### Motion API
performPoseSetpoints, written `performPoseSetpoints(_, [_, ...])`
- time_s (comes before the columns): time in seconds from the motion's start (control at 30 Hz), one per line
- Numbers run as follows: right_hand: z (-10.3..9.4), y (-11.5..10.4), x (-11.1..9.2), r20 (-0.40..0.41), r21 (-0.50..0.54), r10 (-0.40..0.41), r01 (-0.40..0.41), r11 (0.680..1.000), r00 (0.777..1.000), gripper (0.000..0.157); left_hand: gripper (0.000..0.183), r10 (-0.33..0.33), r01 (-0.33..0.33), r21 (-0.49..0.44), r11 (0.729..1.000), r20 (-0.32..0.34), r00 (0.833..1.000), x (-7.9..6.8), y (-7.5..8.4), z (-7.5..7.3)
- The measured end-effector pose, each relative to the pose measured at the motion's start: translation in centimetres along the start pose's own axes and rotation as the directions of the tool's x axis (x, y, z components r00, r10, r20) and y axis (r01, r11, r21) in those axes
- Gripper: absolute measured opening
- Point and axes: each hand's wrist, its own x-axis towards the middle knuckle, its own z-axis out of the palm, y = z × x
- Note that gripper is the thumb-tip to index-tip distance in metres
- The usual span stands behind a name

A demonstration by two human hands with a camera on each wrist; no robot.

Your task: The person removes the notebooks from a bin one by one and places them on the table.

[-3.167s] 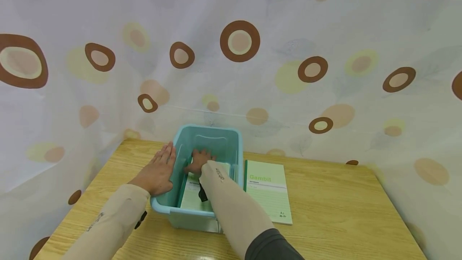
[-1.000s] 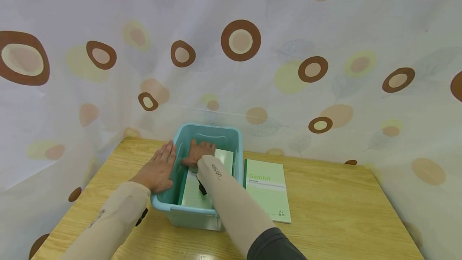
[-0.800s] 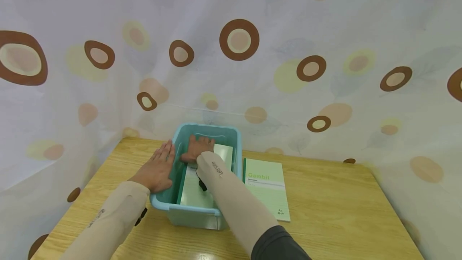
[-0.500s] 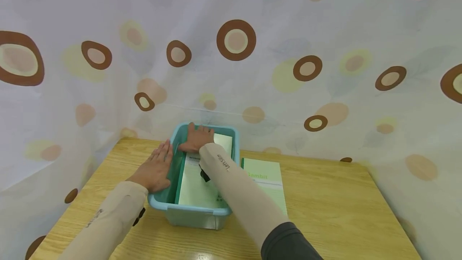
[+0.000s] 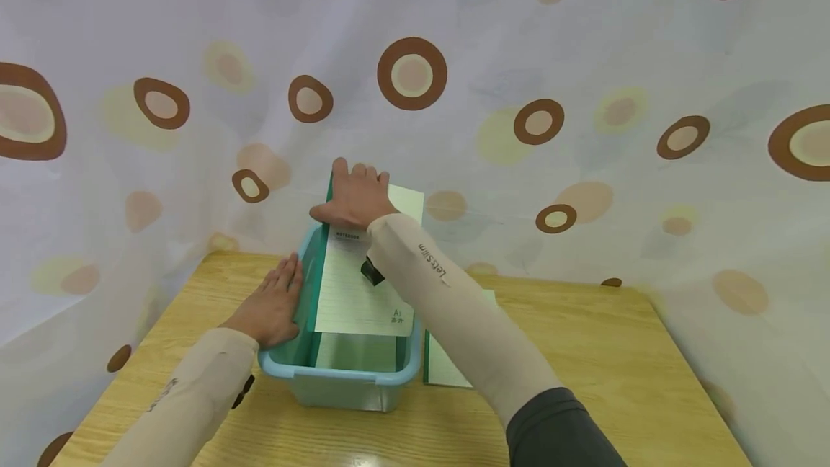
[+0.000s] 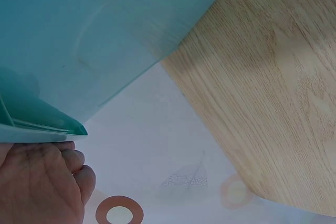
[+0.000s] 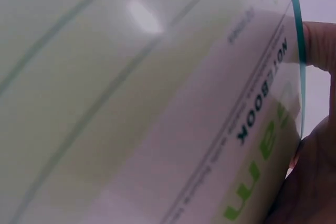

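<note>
A light-green notebook (image 5: 357,301) with a dark green spine is in my right hand (image 5: 355,197). The fingers reach over its far end and the thumb is at the spine side; the notebook stands tilted, far end raised above the blue plastic bin (image 5: 337,391). Its printed cover (image 7: 157,129) fills most of the right wrist view. Below it, another notebook (image 5: 357,353) shows inside the bin. My left hand (image 5: 269,305) rests with straight fingers along the bin's left rim; in the left wrist view its fingers (image 6: 73,163) are right at the rim.
A further green notebook (image 5: 444,366) lies on the wooden table (image 5: 583,359) right of the bin, partly hidden by my right forearm. A white sheet with brown ring patterns (image 5: 480,56) hangs behind and at the sides of the table.
My right hand has moved up and away from me, raising the notebook from inside the bin to above its far rim, uncovering another one below. The left hand stays on the rim.
</note>
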Motion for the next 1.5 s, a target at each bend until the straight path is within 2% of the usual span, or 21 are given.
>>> performPoseSetpoints(0.13, [-3.7,0.2,-0.9,-0.06,0.036,-0.004,0.006,0.999,0.998,0.051,0.086,-0.003,0.003,0.004,1.0,-0.004,1.0,-0.1,-0.1,0.0])
performPoseSetpoints(0.27, [-7.0,1.6,-2.1,-0.097,0.08,0.013,-0.005,0.997,0.995,0.049,0.085,0.002,-0.002,0.01,1.0,-0.004,1.0,-0.1,-0.1,0.0])
performPoseSetpoints(0.4, [-8.9,4.5,-3.4,-0.111,0.094,0.038,-0.028,0.995,0.993,0.052,0.085,0.0,0.0,0.008,1.0,0.019,1.0,-0.1,0.0,-0.1])
performPoseSetpoints(0.53, [-9.1,8.7,-4.4,-0.105,0.079,0.07,-0.062,0.995,0.992,0.055,0.083,-0.007,0.007,0.012,1.0,0.038,0.999,0.0,0.2,-0.2])
performPoseSetpoints(0.77, [-6.2,16.8,-6.1,-0.096,0.036,0.094,-0.091,0.995,0.991,0.05,0.084,-0.011,0.01,0.022,1.0,0.047,0.999,0.0,0.2,-0.3])
performPoseSetpoints(0.93, [-2.8,21.9,-7.4,-0.091,-0.02,0.074,-0.076,0.997,0.993,0.048,0.083,-0.008,0.007,0.026,1.0,0.044,0.999,-0.1,0.3,-0.3])
performPoseSetpoints(1.1, [0.8,26.3,-8.6,-0.084,-0.051,0.103,-0.107,0.993,0.991,0.047,0.084,-0.012,0.011,0.024,1.0,0.046,0.999,0.0,0.3,-0.4])
performPoseSetpoints(1.27, [3.9,29.2,-9.8,-0.048,-0.05,0.121,-0.124,0.991,0.991,0.05,0.084,-0.012,0.011,0.024,1.0,0.044,0.999,-0.1,0.2,-0.4])
performPoseSetpoints(1.5, [7.0,31.1,-10.8,0.014,-0.062,0.121,-0.12,0.991,0.993,0.054,0.084,-0.009,0.008,0.03,1.0,0.04,0.999,0.0,0.1,-0.2])
